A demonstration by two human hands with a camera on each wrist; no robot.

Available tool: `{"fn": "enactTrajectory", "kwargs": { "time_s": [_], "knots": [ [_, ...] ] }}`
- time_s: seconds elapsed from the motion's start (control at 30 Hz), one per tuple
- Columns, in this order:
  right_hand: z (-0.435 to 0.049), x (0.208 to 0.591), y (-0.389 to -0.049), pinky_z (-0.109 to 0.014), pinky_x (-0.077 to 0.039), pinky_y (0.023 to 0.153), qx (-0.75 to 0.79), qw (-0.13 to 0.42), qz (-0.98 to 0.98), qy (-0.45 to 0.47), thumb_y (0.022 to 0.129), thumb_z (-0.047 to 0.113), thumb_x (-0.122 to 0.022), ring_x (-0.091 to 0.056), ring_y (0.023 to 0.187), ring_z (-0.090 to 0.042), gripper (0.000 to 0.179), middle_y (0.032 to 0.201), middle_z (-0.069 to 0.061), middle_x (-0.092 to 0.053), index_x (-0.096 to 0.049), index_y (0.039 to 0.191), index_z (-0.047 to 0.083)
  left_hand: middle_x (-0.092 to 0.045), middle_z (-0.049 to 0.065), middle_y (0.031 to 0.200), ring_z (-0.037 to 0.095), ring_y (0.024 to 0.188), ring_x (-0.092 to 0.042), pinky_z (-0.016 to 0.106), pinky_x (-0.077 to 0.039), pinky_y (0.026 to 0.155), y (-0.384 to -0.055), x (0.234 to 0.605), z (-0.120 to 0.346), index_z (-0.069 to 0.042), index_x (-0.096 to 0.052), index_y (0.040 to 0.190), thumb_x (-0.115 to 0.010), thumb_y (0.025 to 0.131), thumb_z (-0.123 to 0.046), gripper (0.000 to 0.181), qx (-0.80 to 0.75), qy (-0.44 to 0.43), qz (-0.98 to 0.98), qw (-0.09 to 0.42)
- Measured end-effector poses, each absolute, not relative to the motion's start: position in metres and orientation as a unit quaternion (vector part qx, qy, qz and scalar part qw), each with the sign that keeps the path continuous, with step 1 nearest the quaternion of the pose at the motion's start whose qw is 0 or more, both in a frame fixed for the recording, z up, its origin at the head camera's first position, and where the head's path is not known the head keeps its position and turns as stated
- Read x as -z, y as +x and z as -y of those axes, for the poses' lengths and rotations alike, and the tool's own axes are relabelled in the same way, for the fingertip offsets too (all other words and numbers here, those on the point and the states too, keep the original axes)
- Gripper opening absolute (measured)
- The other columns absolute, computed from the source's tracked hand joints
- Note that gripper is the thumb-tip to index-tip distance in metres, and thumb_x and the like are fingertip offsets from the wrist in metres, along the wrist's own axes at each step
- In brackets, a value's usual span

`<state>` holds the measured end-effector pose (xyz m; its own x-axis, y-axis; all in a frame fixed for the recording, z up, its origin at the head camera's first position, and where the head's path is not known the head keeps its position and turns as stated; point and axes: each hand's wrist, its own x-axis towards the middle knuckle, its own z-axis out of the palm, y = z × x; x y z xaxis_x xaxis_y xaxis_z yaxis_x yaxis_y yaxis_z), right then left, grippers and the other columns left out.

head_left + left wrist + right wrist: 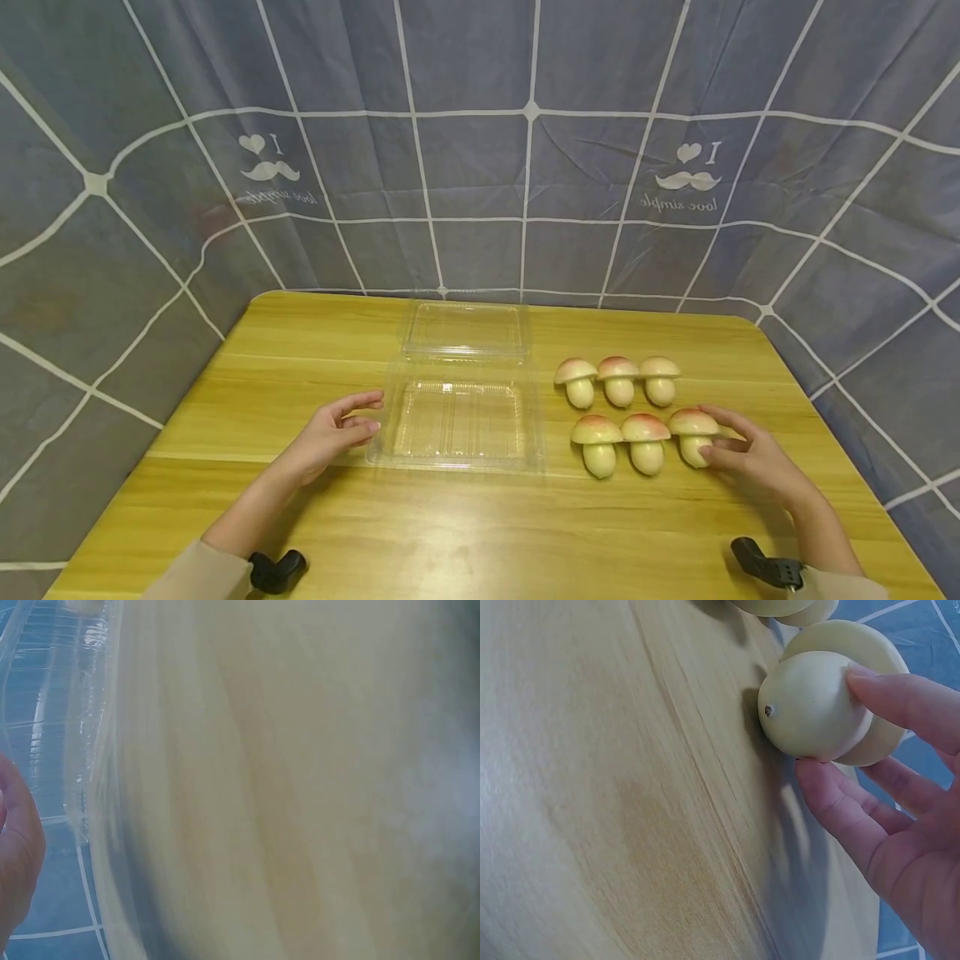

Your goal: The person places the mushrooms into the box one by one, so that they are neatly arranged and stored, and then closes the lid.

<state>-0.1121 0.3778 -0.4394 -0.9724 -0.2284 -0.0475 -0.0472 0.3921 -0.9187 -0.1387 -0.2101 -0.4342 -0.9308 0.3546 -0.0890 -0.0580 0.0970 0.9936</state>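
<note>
My right hand (757, 458) pinches the rightmost mushroom (690, 423) of the front row between thumb and fingers. In the right wrist view, the thumb presses the pale stem of this mushroom (810, 709) and the fingertips touch its other side. Two more mushrooms stand left of it, and three form a row behind; all have reddish-yellow caps and pale stems. My left hand (326, 435) is at the left edge of a clear plastic clamshell box (457, 461), fingers loosely extended. Whether its fingertips touch the box is hard to tell. The lid (467, 329) lies folded back, away from me.
The wooden table (450, 533) carries the box at its middle and the mushrooms to the right. A grey-blue curtain (480, 167) with white lines surrounds its back and sides. Black wrist mounts (277, 572) sit by both sleeves.
</note>
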Motion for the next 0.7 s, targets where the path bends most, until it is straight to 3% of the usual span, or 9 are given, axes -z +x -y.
{"fn": "enactTrajectory", "kwargs": {
  "time_s": [0.5,0.7],
  "knots": [
    [-0.378,0.427,-0.114,-0.034,-0.055,0.069,0.572,0.066,-0.813,-0.088,0.088,-0.003,-0.059,-0.060,0.092,-0.003,0.062,0.119,0.021,-0.048,-0.034,0.143,0.005,-0.034,0.033,0.131,0.012,0.094,-0.059,0.022,-0.050,0.078,-0.138,0.433,0.211,0.014,-0.029,0.138,-0.059,0.091,-0.006,0.060,-0.666,0.106,-0.722,0.154],
    [-0.377,0.416,-0.116,-0.026,-0.053,0.069,0.562,0.050,-0.818,-0.112,0.088,-0.006,-0.057,-0.060,0.093,-0.002,0.061,0.124,0.022,-0.044,-0.039,0.142,0.014,-0.033,0.033,0.132,0.011,0.094,-0.059,0.022,-0.050,0.079,-0.137,0.432,0.211,0.014,-0.028,0.139,-0.058,0.091,-0.006,0.059,-0.670,0.106,-0.718,0.156]
  ]
}}
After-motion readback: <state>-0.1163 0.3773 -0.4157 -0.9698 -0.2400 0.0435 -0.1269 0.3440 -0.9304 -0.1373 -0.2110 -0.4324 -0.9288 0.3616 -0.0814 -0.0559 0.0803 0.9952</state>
